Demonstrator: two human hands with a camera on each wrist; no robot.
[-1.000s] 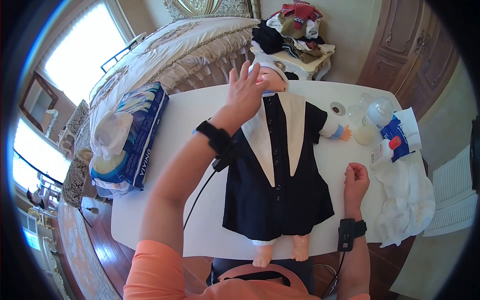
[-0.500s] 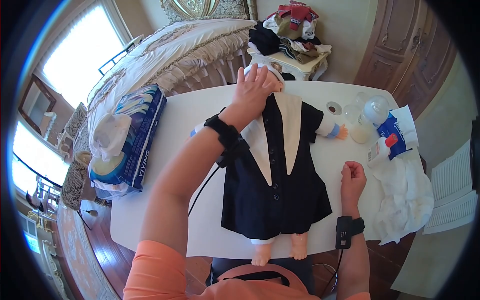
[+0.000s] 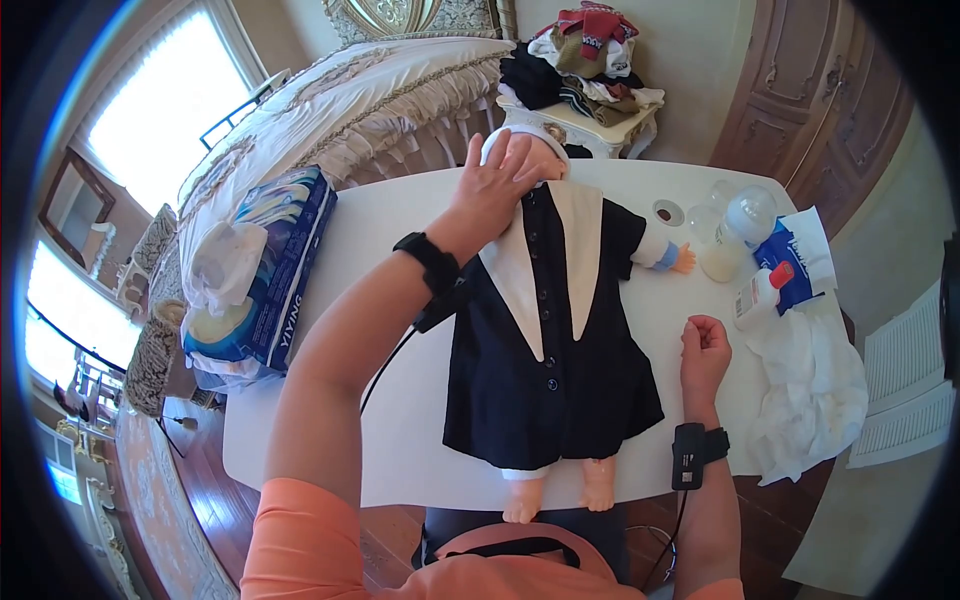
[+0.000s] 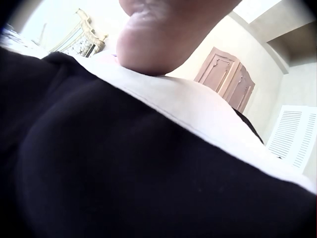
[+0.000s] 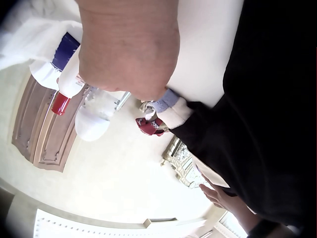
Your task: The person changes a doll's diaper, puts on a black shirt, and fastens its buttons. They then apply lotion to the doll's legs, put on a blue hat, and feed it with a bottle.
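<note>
Pictured face up on one white table [image 3: 400, 440], at the center of the frame: one doll [image 3: 599, 485], dressed in one black garment [image 3: 500, 400] with two long cream collar panels [image 3: 583, 260], one row of buttons and one white cap [image 3: 540, 133]. Shown at the lower center: two bare feet. Shown to the right: one small hand beyond one blue cuff [image 3: 668, 257].

Extended from the left to the upper center: one left hand [image 3: 490, 195], fingers spread wide over the doll's face, with no grip on anything visible; cannot tell how firmly touching. At right center, beside the garment and apart from it: one right hand [image 3: 706, 355], fingers loosely curled and narrow, holding nothing. Strapped on: two black wrist cameras [image 3: 688, 455], one per wrist.

Arrayed at the upper right of the table: one roll of tape [image 3: 668, 212], at least two overlapping clear bottles [image 3: 750, 216], exact count unclear, one white bottle [image 3: 756, 303] with one red cap, and one blue packet [image 3: 795, 285]. Crumpled below: white cloth [image 3: 810, 400], number of pieces unclear. At the left: one large blue pack [image 3: 290, 270], topped with one white wad [image 3: 225, 262]. Beyond, at the upper center: one clothes pile [image 3: 590, 65] on one small stand [image 3: 610, 130], near one bed [image 3: 380, 100].
</note>
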